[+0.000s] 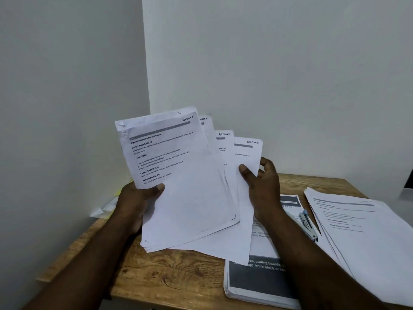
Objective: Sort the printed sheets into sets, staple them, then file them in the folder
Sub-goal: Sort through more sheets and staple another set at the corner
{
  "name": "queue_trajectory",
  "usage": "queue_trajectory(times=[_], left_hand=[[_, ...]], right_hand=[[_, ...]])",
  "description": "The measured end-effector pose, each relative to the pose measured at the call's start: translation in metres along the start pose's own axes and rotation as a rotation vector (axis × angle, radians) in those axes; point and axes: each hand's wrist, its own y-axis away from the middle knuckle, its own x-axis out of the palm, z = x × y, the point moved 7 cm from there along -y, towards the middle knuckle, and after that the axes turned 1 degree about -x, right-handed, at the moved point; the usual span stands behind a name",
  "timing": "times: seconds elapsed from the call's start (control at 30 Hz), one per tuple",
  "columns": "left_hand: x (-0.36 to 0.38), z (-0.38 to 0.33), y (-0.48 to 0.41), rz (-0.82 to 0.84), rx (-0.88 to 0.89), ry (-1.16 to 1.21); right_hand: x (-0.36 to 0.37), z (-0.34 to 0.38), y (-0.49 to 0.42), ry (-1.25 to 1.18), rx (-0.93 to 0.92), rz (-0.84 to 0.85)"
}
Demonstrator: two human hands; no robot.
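I hold a fan of printed sheets [187, 182] up above the wooden table [169, 271]. My left hand [136, 200] grips the front set, headed "Section 8", at its left edge, thumb on the page. My right hand [261, 184] pinches the rightmost sheet, marked "Section 2", thumb in front and fingers behind. Sheets marked "Section 4" and "Section 3" show between them. A blue and silver stapler [307, 224] lies on the table to the right of my right forearm. A clear folder [105, 209] with a yellow edge lies at the table's left, mostly hidden behind my left hand.
A thick stack of printed pages [261, 280] with a dark banner lies at the table's front, under my right forearm. Another loose pile of sheets [366, 227] spreads over the right side. White walls meet in a corner behind the table.
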Motion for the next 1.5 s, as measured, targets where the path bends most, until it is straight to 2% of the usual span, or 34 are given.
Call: queue_trajectory(times=[0.1, 0.27, 0.47, 0.7, 0.83, 1.5], left_hand=[[-0.002, 0.002, -0.002, 0.002, -0.007, -0.014], [-0.002, 0.004, -0.004, 0.011, -0.015, -0.013], [-0.002, 0.004, -0.006, 0.037, -0.014, -0.044], [0.0, 0.004, -0.004, 0.049, -0.016, -0.033], [0.004, 0.0, 0.002, 0.077, -0.011, -0.023], [0.003, 0.003, -0.002, 0.087, -0.045, -0.033]], right_hand=[[-0.009, 0.0, -0.001, 0.079, -0.013, -0.075], [-0.012, 0.002, -0.005, 0.147, -0.065, -0.047], [-0.008, 0.006, -0.004, 0.038, -0.096, -0.022], [0.007, -0.004, -0.001, 0.005, 0.021, 0.129], [0.011, -0.011, -0.001, 0.068, 0.021, 0.165], [-0.005, -0.019, -0.012, 0.092, 0.046, 0.074]])
